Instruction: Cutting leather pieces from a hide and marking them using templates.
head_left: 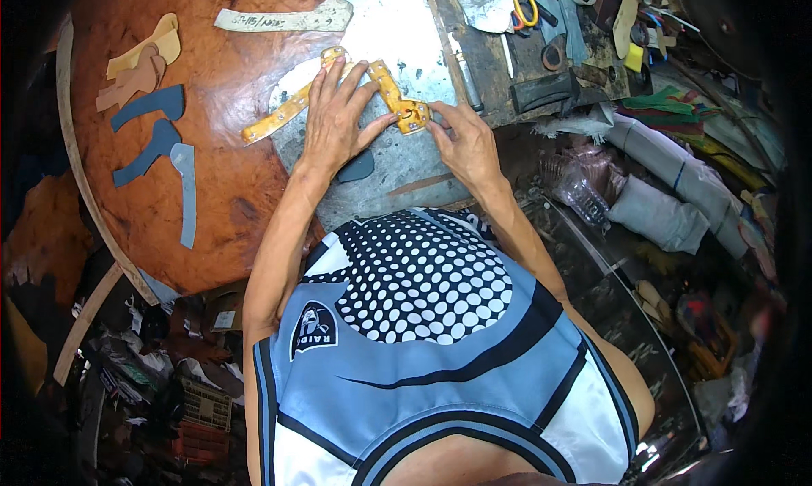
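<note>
A yellow-brown strap piece with small metallic spots (386,82) lies bent on the grey work surface. My right hand (470,146) pinches its wide end between thumb and fingers. My left hand (337,122) lies flat with fingers spread, its thumb tip touching the same end. Under and beside my left fingers is another yellow strap piece (283,114); its middle is hidden by the hand. Whether the two yellow parts join cannot be seen. A pale sheet shows beneath them. Below my left palm rests a small dark piece (357,166).
On the brown leather hide (228,207) to the left lie dark grey cut pieces (154,152) and tan ones (139,76). A pale marked template (288,19) sits beyond my left hand. Yellow-handled scissors (523,5) and a knife-like tool (465,73) are at the right.
</note>
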Available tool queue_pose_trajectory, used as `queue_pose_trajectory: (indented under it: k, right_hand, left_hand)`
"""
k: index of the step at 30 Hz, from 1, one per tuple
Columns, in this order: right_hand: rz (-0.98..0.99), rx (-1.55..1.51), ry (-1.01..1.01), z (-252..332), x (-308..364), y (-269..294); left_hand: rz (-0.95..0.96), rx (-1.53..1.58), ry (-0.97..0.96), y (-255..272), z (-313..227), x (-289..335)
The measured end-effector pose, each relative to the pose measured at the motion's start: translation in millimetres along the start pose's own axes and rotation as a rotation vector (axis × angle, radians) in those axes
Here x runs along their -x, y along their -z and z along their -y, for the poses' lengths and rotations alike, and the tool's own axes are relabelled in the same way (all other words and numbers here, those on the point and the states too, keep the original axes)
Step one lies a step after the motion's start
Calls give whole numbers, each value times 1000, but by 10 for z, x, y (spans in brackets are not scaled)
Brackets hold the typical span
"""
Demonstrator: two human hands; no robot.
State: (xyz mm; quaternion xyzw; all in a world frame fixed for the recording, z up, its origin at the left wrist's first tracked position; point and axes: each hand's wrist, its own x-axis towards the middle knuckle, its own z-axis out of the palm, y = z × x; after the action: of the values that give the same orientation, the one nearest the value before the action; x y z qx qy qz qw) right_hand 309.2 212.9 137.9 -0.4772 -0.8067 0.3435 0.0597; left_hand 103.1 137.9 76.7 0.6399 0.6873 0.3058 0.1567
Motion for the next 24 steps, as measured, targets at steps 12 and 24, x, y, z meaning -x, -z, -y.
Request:
queue_pose_trajectory:
  k: [12,24]
  right_hand:
    - [5,19,39,20,26,43]
    - [-27,5,74,-33,23,14]
  left_hand:
    - [9,-27,-14,-3,-55,2]
    - [16,-33,-1,6,-74,0]
